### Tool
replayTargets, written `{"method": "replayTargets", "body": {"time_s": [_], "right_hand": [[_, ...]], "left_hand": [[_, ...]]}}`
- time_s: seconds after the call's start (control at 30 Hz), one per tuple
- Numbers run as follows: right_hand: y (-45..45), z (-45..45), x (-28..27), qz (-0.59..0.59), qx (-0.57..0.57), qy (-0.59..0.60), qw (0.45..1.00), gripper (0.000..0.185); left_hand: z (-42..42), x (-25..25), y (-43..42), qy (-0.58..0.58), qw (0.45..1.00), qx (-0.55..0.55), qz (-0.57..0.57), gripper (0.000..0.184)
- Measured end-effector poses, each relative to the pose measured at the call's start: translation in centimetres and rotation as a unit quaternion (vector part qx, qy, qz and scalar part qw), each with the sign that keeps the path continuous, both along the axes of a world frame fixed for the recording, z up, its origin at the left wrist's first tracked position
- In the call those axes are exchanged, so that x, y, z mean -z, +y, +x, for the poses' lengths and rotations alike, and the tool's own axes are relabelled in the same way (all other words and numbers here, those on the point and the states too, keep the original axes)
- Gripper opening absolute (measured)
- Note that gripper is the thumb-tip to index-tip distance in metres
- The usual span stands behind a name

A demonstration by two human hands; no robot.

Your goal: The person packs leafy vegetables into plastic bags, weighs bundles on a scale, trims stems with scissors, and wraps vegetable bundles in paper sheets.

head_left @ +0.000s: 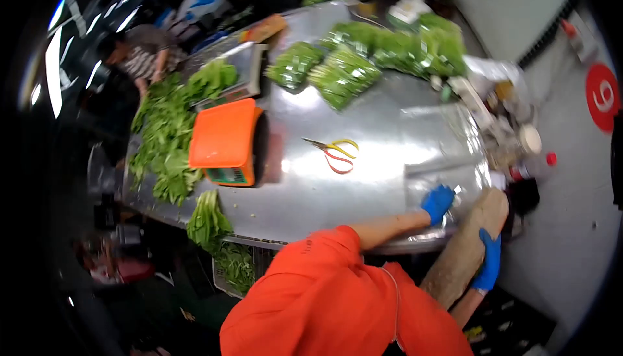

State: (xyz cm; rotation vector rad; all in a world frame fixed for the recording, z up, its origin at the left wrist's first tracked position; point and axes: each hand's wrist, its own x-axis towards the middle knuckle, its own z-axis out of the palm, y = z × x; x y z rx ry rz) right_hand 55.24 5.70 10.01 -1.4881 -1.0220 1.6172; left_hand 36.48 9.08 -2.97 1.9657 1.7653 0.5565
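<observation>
My right hand (pixel 490 262), in a blue glove, is wrapped around the outer side of a long, thick, grey-brown cylinder (pixel 464 249). The cylinder slants beside the table's right front corner; I cannot tell its kind. My left hand (pixel 439 204), also blue-gloved, is at the front edge of the metal table with its fingers curled in. Clear plastic bags (pixel 438 132) lie flat just beyond it; whether the fingers pinch one is blurred. Scissors (pixel 334 153) with one yellow and one red handle lie mid-table, apart from both hands.
An orange-topped scale (pixel 224 136) stands left, beside loose leafy greens (pixel 165 132). Bagged greens (pixel 344 73) line the back. Jars and bottles (pixel 519 145) crowd the right edge by the wall. A crate of greens (pixel 235 266) sits below the front edge. Another person (pixel 146 51) is at far left.
</observation>
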Motion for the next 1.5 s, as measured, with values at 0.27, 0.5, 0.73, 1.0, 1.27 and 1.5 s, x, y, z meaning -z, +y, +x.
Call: {"method": "replayTargets", "body": {"time_s": [0.27, 0.5, 0.73, 1.0, 1.27, 1.5], "right_hand": [[-0.1, 2.5, -0.3, 0.028, 0.041, 0.036, 0.998, 0.065], [-0.5, 3.8, -0.8, 0.000, 0.079, 0.045, 0.996, 0.069], [-0.1, 4.4, 0.0, 0.001, 0.090, 0.031, 0.995, 0.068], [0.3, 4.4, -0.5, -0.009, 0.083, 0.043, 0.996, 0.068], [1.2, 1.3, -1.5, 0.061, -0.032, 0.014, 0.998, 0.078], [1.3, -4.0, -3.9, 0.102, -0.310, -0.155, 0.933, 0.088]], "left_hand": [[0.3, -3.2, -0.9, 0.083, 0.995, 0.063, -0.005, 0.030], [0.5, -5.2, -0.8, 0.092, 0.993, 0.068, -0.019, 0.029], [0.0, -4.5, -0.9, 0.050, 0.995, 0.080, -0.013, 0.038], [-0.1, -4.0, -1.9, 0.083, 0.992, 0.099, 0.000, 0.033], [-2.2, -3.4, -1.3, -0.149, 0.987, 0.052, 0.007, 0.026], [-6.0, -5.6, 0.9, -0.333, 0.942, 0.001, -0.028, 0.017]]}}
